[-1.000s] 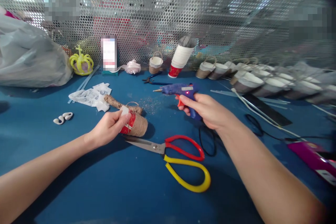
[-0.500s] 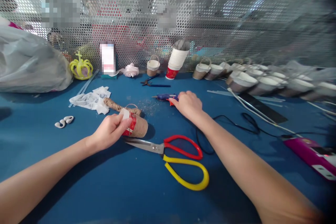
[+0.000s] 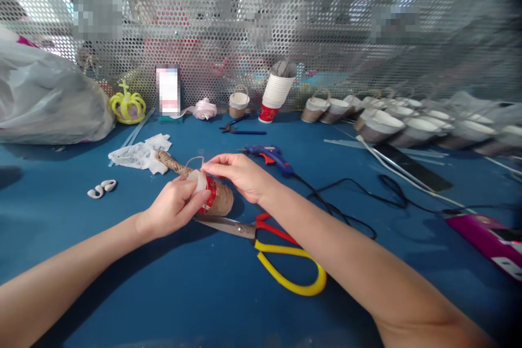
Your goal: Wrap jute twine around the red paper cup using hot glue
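My left hand point(image 3: 171, 206) is closed around the rim end of a red paper cup point(image 3: 211, 196), which lies tilted with its base to the right. Brown twine point(image 3: 223, 199) is wound round the cup's lower part. My right hand point(image 3: 238, 174) pinches the loose strand of twine point(image 3: 194, 159) just above the cup. Behind the cup lies a bundle of twine point(image 3: 173, 163), partly hidden. The blue glue gun point(image 3: 269, 156) rests on the table beyond my right hand. Large scissors point(image 3: 244, 230) with red and yellow handles lie in front, partly covered by my right forearm.
Twine-wrapped cups point(image 3: 416, 130) crowd the back right. A stack of paper cups point(image 3: 277, 92), pliers point(image 3: 240, 129) and a phone point(image 3: 168, 92) are along the mesh. A magenta power strip point(image 3: 485, 239) sits right, a plastic bag point(image 3: 49, 98) left. The glue gun's black cable point(image 3: 334, 209) crosses the table.
My right hand has let go of the glue gun, leaving it on the table, and has moved left to pinch the twine at the cup. My left hand still holds the cup.
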Demonstrator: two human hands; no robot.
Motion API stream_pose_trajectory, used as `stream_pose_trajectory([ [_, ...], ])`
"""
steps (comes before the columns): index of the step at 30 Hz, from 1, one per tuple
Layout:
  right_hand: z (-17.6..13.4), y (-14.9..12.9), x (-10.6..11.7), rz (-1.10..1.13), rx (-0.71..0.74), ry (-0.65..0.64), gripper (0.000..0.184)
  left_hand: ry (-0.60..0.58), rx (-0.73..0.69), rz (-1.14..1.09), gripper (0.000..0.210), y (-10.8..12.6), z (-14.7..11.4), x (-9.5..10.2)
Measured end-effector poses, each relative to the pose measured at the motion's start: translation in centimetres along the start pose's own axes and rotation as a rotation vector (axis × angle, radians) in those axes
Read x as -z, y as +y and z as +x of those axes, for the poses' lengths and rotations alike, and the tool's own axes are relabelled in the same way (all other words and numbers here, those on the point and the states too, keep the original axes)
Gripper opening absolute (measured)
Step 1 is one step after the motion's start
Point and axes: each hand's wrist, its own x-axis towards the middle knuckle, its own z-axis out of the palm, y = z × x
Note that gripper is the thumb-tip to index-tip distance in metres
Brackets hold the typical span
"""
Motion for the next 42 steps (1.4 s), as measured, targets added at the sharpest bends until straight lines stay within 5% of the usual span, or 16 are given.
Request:
stream_pose_trajectory([
  [11,-0.2,-0.5,-0.5,0.178,-0.001,-0.027,0.02,-0.032,-0.071,-0.002,0.032,0.5,0.1,0.2],
  [19,-1.5,-1.6,1.1,0.147,0.169,0.081,0.025,-0.059,0.548,-0.645,0.044,0.3,0.3,0.0],
  [25,-2.0,-1.9,1.6,0.046,0.254,0.105,0.029,-0.036,0.756,-0.949,0.045,0.8,0.8,0.1],
  [36,-2.3,-2.3,1.8,-0.063,0.303,0.117,0.03,-0.007,0.857,-1.039,0.041,0.7,1.0,0.3],
  [42,-2.0,-1.7,1.7,-0.091,0.292,0.12,0.03,-0.071,0.792,-0.912,0.04,1.0,0.7,0.1],
])
